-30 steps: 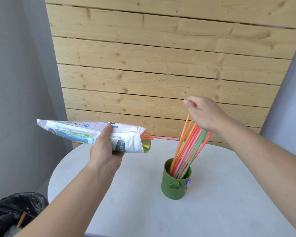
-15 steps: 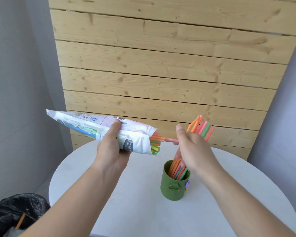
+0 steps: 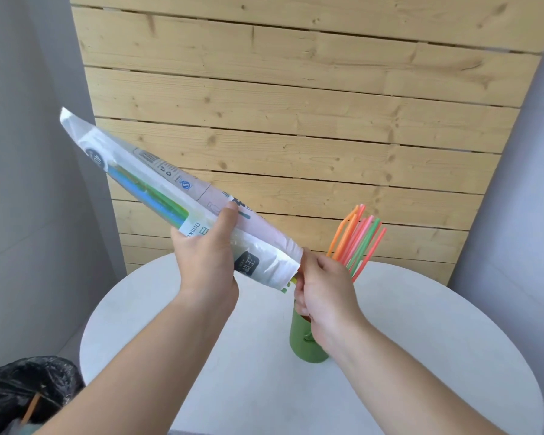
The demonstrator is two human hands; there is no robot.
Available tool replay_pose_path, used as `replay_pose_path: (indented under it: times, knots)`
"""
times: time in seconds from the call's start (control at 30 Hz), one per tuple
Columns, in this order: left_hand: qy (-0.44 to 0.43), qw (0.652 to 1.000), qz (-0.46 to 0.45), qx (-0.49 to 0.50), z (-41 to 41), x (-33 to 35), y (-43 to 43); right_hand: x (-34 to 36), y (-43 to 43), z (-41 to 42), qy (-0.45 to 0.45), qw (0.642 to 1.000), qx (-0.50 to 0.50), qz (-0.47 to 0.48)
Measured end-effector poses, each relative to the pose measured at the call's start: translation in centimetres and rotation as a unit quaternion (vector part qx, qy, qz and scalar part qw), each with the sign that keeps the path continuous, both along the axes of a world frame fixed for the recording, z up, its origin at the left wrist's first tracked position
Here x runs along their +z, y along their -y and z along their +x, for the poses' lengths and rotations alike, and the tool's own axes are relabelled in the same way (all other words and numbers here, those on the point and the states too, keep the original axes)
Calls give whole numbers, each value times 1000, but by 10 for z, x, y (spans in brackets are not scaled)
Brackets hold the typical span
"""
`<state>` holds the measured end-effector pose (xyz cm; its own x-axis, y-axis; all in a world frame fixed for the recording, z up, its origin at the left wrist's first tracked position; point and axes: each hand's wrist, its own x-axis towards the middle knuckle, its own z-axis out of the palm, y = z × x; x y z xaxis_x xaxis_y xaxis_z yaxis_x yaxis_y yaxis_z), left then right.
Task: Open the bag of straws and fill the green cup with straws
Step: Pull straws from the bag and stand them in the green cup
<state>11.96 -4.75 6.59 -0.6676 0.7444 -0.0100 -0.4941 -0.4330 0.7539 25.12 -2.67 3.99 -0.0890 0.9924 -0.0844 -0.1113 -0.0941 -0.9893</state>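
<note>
My left hand (image 3: 206, 262) grips a white printed bag of straws (image 3: 157, 189), tilted with its open mouth pointing down to the right. A few straw ends poke out of that mouth. My right hand (image 3: 322, 290) is closed at the mouth, fingers pinched on the straw ends there. The green cup (image 3: 300, 343) stands on the white round table (image 3: 421, 340), partly hidden behind my right hand and wrist. Several orange, pink and green straws (image 3: 357, 240) stick up out of it, leaning right.
A black bin bag (image 3: 22, 390) sits on the floor at the lower left, beside the table. A wall of pale wooden planks (image 3: 296, 120) rises right behind the table, with grey walls to either side.
My left hand has tipped the bag from level to steeply slanted, mouth down. My right hand left the straws in the cup and came to the bag's mouth, closing on the straw ends.
</note>
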Motion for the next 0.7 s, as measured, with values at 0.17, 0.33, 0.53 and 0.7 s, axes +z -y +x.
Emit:
replay_pose_path:
  times: [0.17, 0.33, 0.53, 0.7]
  knots:
    - [55, 998, -42, 4, -11, -6, -1, 1, -4, 8, -29, 999, -21, -11]
    - [92, 992, -81, -1, -13, -11, -2, -1, -5, 14, -15, 1000, -7, -18]
    - [103, 991, -83, -6, -13, -12, -4, 0, -6, 14, -44, 998, -12, 52]
    - [120, 990, -70, -1, -20, -14, -5, 2, -11, 22, -70, 996, -36, 30]
